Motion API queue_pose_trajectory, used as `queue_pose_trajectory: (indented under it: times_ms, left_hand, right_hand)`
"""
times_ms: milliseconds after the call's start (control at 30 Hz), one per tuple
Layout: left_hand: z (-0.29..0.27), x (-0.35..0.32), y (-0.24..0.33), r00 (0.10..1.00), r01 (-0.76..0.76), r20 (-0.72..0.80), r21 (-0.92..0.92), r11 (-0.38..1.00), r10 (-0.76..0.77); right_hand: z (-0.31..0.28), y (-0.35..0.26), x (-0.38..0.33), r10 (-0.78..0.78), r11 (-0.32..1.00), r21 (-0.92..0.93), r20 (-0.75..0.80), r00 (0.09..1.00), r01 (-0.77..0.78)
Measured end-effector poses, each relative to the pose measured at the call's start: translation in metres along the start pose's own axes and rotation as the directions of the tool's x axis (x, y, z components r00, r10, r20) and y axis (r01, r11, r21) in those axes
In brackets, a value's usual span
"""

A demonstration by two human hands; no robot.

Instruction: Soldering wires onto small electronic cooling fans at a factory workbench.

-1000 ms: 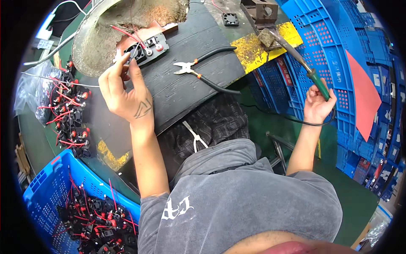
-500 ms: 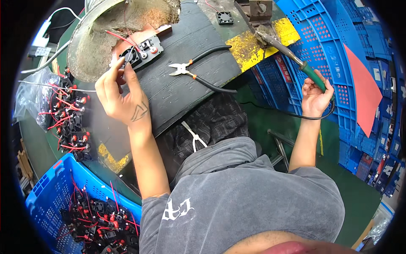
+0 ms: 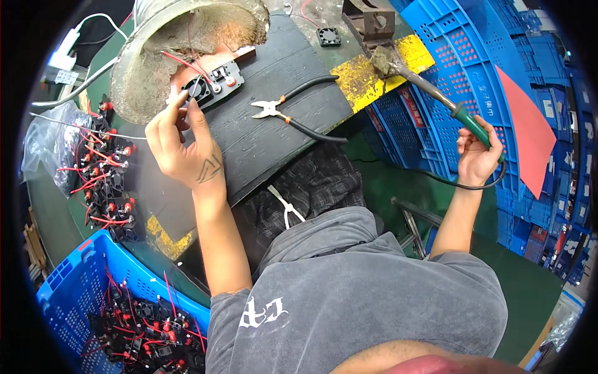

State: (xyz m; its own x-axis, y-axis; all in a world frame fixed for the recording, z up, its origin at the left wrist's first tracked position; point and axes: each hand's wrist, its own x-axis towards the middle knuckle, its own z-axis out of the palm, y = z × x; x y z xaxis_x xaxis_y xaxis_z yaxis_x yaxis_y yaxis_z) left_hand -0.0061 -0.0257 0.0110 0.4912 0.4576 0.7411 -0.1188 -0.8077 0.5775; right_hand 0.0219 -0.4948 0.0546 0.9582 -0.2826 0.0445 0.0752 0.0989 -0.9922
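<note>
My left hand (image 3: 187, 149) pinches a thin silvery solder wire (image 3: 128, 135) between thumb and fingers. The wire's end rises from the fingertips toward a small black fan assembly (image 3: 217, 87) with red leads and metal terminals, lying on the dark board. Held in my right hand (image 3: 479, 159) is a soldering iron (image 3: 471, 126) with a green handle. Its tip end rests in a crusty lump (image 3: 385, 60) below a rusty metal bracket (image 3: 377, 23); the very tip is hidden. Diagonal cutters (image 3: 270, 109) with black handles lie spread on the board between my hands.
A pale, rough-edged hood (image 3: 134, 81) overhangs the fan assembly. Another small fan (image 3: 328, 37) sits farther back. Several wired fans (image 3: 112, 165) line the left side beside a plastic bag (image 3: 47, 140). A blue crate (image 3: 68, 274) of fans stands lower left; blue crates (image 3: 458, 56) stand right.
My right hand and the soldering iron have shifted slightly right and down, with the iron's end deeper in the crusty lump. My left hand keeps its pinch beside the fan assembly.
</note>
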Motion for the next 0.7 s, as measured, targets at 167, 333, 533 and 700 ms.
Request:
queue_pose_trajectory:
  times_ms: [167, 333, 533, 700]
  left_hand:
    - [0.001, 0.002, 0.0, 1.0, 0.0, -0.018, -0.014, 1.0, -0.001]
    - [0.002, -0.005, -0.007, 0.996, 0.061, -0.063, -0.085, 0.995, -0.066]
    - [0.003, -0.004, -0.009, 0.996, 0.047, -0.07, -0.093, 0.995, -0.054]
    - [0.003, -0.002, -0.006, 0.996, 0.037, -0.076, -0.093, 0.995, -0.044]
  right_hand:
    - [0.017, 0.009, 0.004, -0.089, 0.992, -0.083, 0.1, 0.991, 0.097]
    - [0.036, 0.006, -0.006, -0.148, 0.961, -0.206, 0.189, 0.971, 0.186]
    - [0.018, -0.009, -0.011, -0.188, 0.925, -0.269, 0.289, 0.939, 0.268]
    - [0.011, -0.018, -0.019, -0.209, 0.905, -0.302, 0.301, 0.931, 0.301]
